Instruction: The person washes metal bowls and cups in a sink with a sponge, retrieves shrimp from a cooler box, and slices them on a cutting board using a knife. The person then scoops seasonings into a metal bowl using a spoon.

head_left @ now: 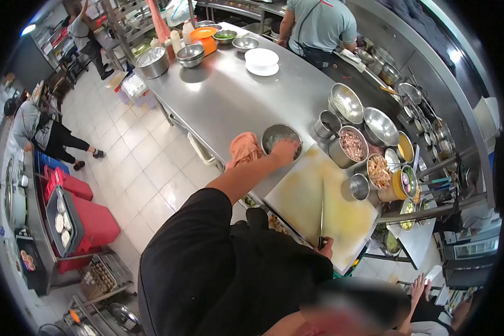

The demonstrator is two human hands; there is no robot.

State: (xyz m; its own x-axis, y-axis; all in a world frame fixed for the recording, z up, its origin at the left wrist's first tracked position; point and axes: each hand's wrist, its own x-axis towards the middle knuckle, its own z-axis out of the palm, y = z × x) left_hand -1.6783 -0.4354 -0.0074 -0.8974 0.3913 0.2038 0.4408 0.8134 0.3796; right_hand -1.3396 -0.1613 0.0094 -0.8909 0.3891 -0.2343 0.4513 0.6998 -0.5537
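My left hand (286, 148) reaches into a metal bowl (272, 132) on the steel table; its fingertips are too unclear to read, and what they touch cannot be made out. Beside the bowl, to its left, is a crumpled orange cloth (245, 149). My right hand (326, 247) is closed round the dark handle of a long knife (322, 215). The blade lies across a pale, yellow-stained cutting board (299, 182), pointing away from me.
Right of the board stand a pot of chopped meat (351, 145), a container of sliced food (379, 172) and an empty metal cup (359, 187). White plates (261, 61) are farther back. A person (321, 28) stands across the table; others are at left and lower right.
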